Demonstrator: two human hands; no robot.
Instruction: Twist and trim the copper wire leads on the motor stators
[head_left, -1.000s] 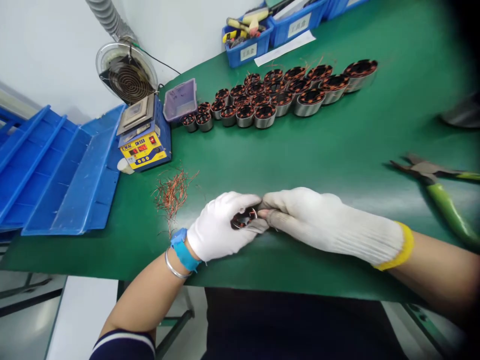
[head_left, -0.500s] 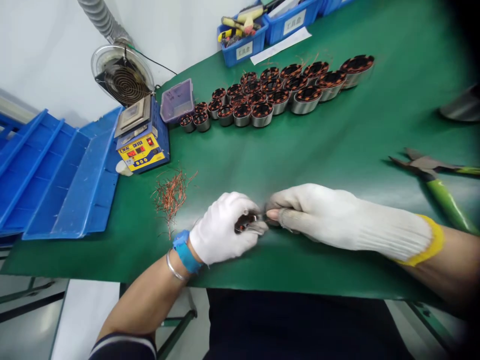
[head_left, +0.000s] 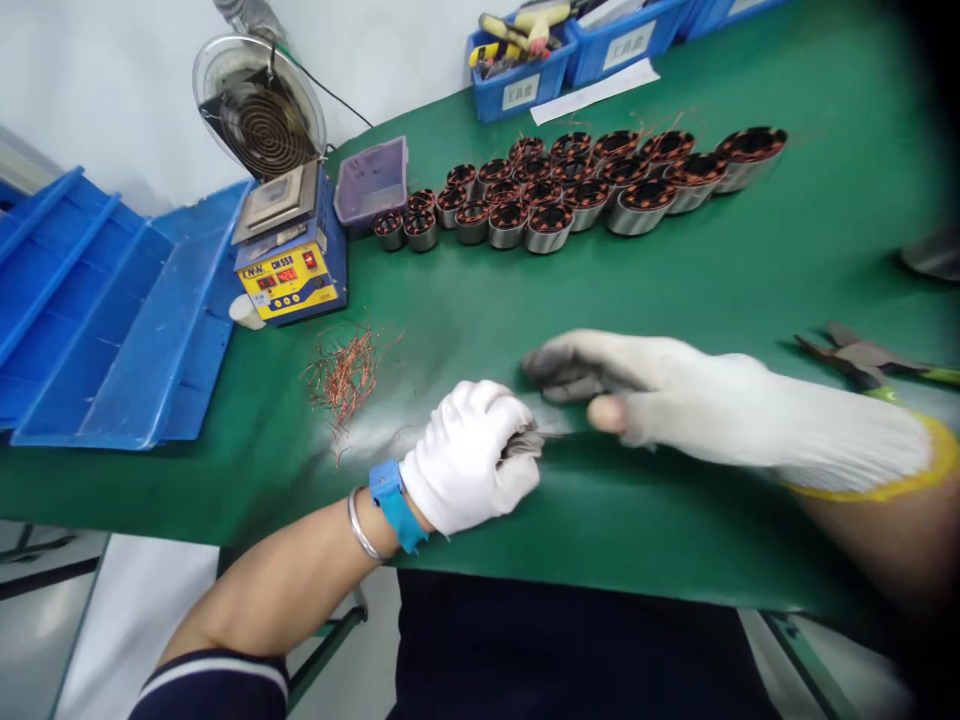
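Observation:
My left hand (head_left: 469, 455), in a white glove, is closed around a small wound motor stator, mostly hidden by the fingers. A thin wire end (head_left: 553, 435) sticks out of it to the right. Just right of that wire, my gloved right hand (head_left: 645, 395) hovers with fingers stretched out and the bare thumb tip apart, nothing between them. Its fingertips are dark and slightly blurred. Diagonal cutting pliers (head_left: 855, 355) lie on the green table (head_left: 465, 310) beyond the right wrist. Left of my left hand lies a heap of copper wire scraps (head_left: 345, 380).
Rows of wound stators (head_left: 549, 232) stand at the back. Behind them are blue tool bins (head_left: 517, 95) and a paper strip (head_left: 596, 92). A purple box (head_left: 371, 185), a yellow-fronted control unit (head_left: 289, 280), a round fan (head_left: 262, 115) and blue trays (head_left: 142, 340) occupy the left.
My right hand has come away from the stator and its fingers have opened. My left hand has turned so less of the stator shows. The camera view has shifted.

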